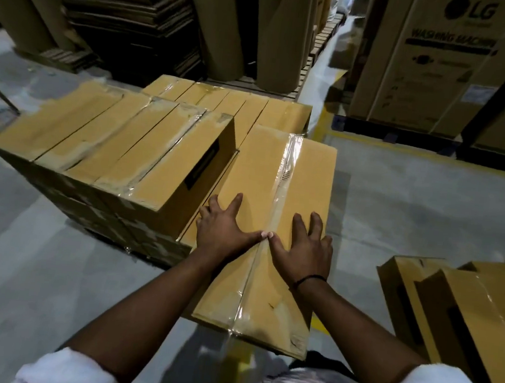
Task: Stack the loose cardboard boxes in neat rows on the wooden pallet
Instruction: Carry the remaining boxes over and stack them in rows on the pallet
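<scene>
A long taped cardboard box (280,175) lies flat in front of me, its far end on the lower layer of stacked boxes (235,103) and its near end overhanging the stack toward me. My left hand (223,228) and my right hand (304,245) press flat on its top, fingers spread, thumbs touching at the clear tape seam. To the left stands a higher row of several boxes (107,143), close against the pressed box. The pallet beneath is mostly hidden; only a dark base edge shows.
Loose boxes (455,309) stand on the floor at my right. Big cardboard rolls (278,33) and flattened cardboard sheets (129,12) rise behind the stack. A washing machine carton (442,61) stands at the back right beyond a yellow floor line (403,150).
</scene>
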{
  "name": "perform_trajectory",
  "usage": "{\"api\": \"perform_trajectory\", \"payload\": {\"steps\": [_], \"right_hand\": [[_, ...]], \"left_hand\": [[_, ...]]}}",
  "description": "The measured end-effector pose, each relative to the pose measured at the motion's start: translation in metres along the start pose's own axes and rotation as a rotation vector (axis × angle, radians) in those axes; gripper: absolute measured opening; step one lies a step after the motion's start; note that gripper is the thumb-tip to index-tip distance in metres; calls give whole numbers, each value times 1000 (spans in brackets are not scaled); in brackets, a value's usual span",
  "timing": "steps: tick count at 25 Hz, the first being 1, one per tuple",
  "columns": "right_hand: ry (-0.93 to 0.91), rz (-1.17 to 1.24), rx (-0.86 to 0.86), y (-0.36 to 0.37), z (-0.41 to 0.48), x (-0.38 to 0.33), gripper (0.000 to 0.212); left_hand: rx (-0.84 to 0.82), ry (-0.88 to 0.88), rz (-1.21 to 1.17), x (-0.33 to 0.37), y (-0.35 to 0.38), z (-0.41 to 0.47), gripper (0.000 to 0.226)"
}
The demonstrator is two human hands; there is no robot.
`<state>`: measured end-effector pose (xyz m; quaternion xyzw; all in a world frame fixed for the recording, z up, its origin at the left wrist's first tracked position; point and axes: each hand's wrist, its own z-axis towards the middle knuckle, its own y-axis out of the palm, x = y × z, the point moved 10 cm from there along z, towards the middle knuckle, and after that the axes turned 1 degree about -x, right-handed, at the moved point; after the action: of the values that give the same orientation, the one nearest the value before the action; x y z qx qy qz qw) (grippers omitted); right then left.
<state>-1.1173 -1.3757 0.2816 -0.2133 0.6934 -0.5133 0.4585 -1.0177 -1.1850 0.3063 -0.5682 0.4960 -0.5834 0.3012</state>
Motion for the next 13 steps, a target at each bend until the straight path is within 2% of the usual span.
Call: {"api": "perform_trajectory", "payload": {"steps": [7,13], "right_hand": [[-28,17,-63,38,79,-62,81],[-36,16,-60,43,142,-95,80]], "left_hand": [[-5,-90,-3,-41,-19,81,117],[12,-75,-2,-54,-34,149,116]]}}
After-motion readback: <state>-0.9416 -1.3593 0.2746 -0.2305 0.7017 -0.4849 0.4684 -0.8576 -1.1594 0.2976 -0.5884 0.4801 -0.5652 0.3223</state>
